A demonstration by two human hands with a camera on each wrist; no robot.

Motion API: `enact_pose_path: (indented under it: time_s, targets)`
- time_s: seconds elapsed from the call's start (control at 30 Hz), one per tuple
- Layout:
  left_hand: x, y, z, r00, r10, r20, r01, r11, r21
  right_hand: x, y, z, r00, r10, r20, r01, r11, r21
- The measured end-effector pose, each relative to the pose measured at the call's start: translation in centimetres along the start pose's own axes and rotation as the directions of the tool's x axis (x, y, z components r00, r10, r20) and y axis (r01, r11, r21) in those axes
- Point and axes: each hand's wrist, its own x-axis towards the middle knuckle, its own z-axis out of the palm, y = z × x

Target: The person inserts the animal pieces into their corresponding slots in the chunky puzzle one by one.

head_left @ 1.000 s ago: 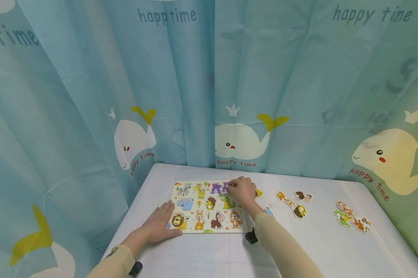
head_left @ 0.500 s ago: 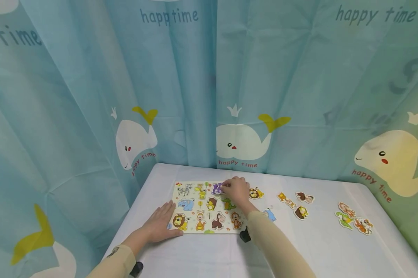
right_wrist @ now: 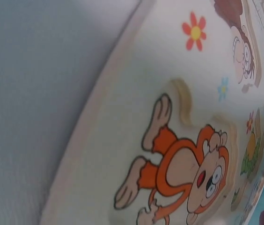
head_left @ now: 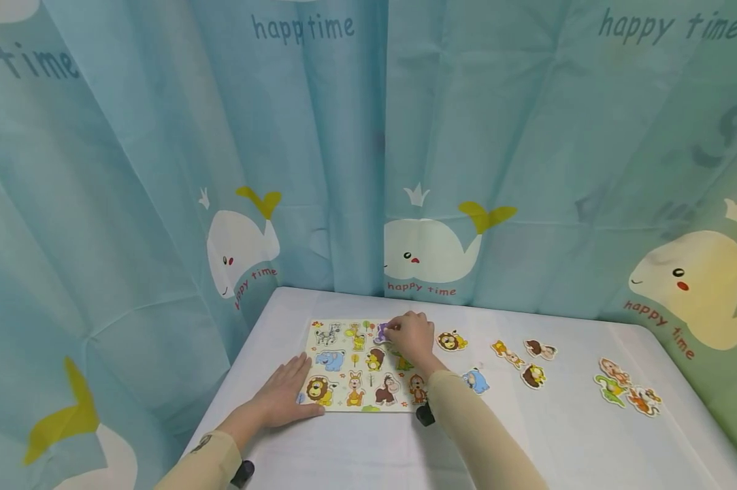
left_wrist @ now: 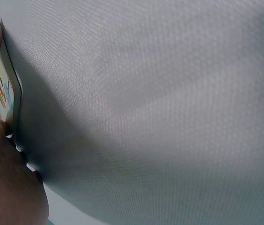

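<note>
An animal peg-less puzzle board (head_left: 344,348) lies flat on the table, with animal pictures in rows of recesses. My left hand (head_left: 284,395) rests on its left edge, fingers straight and thumb along the near corner; the left wrist view shows part of that hand (left_wrist: 8,183) beside the board's edge. At the board's upper right, my right hand (head_left: 414,337) pinches a purple animal puzzle piece (head_left: 380,332) over the purple picture. Fingers hide most of the piece, so whether it sits in the recess cannot be told. The right wrist view shows the monkey picture (right_wrist: 183,164) in its recess.
Right of the board lie a lion piece (head_left: 451,341) and a blue elephant piece (head_left: 476,381). Several more animal pieces, among them a hedgehog-like one (head_left: 533,376) and a green crocodile (head_left: 610,390), lie farther right. A blue whale-print curtain (head_left: 344,238) hangs behind the table.
My right hand has moved left with the purple piece, bringing it over the purple picture. The lion and elephant pieces have come into fuller view. The left hand stays on the board.
</note>
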Motion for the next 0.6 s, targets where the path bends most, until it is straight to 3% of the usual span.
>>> enact_pose_path:
  time_s: [0.6]
  targets:
    - [0.07, 0.08, -0.03, 1.0, 0.001, 0.001, -0.001, 1.0, 0.009, -0.01, -0.25, 0.42, 1.0, 0.005, -0.006, -0.006, 0.999, -0.038]
